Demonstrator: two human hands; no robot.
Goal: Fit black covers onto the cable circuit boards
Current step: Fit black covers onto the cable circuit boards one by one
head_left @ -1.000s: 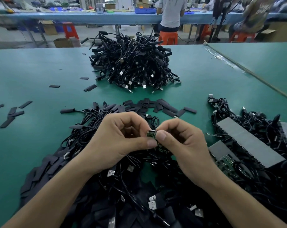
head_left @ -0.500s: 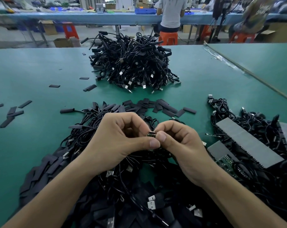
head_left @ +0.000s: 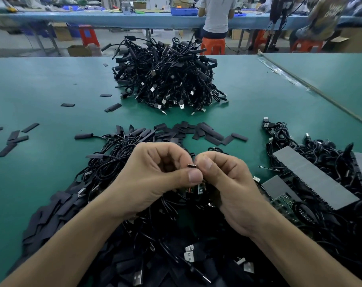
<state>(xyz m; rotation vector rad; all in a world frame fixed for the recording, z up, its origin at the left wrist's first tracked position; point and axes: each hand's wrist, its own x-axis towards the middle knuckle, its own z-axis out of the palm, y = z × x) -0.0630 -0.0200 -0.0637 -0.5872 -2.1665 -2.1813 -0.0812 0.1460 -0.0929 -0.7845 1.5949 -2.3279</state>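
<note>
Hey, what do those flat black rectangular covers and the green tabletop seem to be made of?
Flat black rectangular covers: thin, matte, flattened sleeves, probably soft plastic or heat-shrink tubing, judging by their dull, limp look. Green tabletop: smooth mat with a faint sheen, likely rubber or vinyl; the look leaves it open.

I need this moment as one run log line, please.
left hand: pinches small part | right hand: pinches it too | cover fitted: cannot tell | below: cable heap

Orange stool [head_left: 213, 44], cardboard box [head_left: 79, 50]
</note>
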